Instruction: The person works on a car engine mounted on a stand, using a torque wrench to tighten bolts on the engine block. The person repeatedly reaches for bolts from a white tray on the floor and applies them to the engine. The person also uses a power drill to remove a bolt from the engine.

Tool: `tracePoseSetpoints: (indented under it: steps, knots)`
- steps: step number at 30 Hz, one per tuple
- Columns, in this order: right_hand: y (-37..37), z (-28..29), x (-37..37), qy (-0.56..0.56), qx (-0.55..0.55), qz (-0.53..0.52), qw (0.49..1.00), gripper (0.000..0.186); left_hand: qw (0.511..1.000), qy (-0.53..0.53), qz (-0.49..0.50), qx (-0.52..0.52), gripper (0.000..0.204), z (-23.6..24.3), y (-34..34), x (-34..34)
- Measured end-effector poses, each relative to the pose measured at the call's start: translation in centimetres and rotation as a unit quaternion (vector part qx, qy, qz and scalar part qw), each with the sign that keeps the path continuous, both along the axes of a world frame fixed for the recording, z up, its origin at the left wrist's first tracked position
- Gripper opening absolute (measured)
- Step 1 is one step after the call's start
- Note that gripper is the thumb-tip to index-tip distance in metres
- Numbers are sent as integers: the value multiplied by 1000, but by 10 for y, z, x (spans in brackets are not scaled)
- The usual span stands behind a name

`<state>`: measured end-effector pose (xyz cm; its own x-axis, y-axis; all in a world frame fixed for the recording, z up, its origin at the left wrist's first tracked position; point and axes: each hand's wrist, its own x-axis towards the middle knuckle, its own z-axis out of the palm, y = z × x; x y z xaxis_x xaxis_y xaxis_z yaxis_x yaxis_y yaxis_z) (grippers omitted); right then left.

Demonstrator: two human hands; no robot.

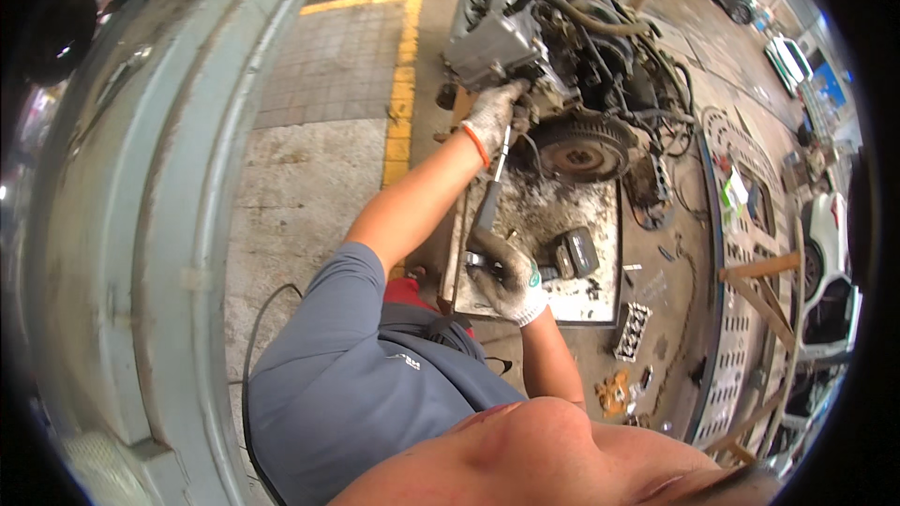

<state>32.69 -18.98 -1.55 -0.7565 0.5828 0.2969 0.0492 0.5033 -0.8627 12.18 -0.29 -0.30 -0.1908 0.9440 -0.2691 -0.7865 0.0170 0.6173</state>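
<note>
My left hand (491, 114), in a soiled white work glove with an orange band at the wrist, is closed at the upper end of a wrench (499, 169), against the lower side of a car engine (502, 42). The wrench has a bright steel shaft and a black grip; its working end is hidden by the glove and engine parts. Nearer my body, my right hand (514, 283), gloved in white with a dark palm, is wrapped round the lower end of the grip. A toothed, rusty flywheel (583, 152) faces me just right of the wrench.
Beneath the engine is a grimy work table (600, 305) bearing a black boxy tool (577, 253). A metal engine part (633, 332) and orange-brown pieces (614, 394) lie on the floor to the right, before a perforated metal frame (736, 365). Grey-blue metal beams (187, 253) run along the left.
</note>
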Motion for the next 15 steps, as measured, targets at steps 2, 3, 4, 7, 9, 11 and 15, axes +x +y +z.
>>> tracePoseSetpoints:
  steps: [2, 3, 4, 7, 9, 11, 15]
  knots:
    - [-19, -58, -21, 126, -14, -52, 991, 84, 997, 74, 17, -11, 19, -9, -3, -17]
    - [-32, -58, -38, 159, -90, -85, 979, 80, 992, 120, 27, -26, 19, -19, -5, -31]
    - [-44, -57, -49, 196, -157, -129, 959, 77, 984, 167, 54, -26, 20, -18, -5, -29]
    - [-55, -39, -66, 396, -513, -108, 753, 37, 978, 196, 67, 11, 19, -27, 7, -18]
    - [-45, -37, -48, 426, -625, 23, 654, 24, 974, 215, 72, -15, 20, -11, 4, -1]
    - [-35, -35, -43, 215, -277, -148, 925, 59, 989, 145, 21, 0, 21, 5, -10, 2]
    - [-26, -5, -23, -254, 90, -237, 933, 92, 970, 216, 113, 6, 18, -22, -7, -3]
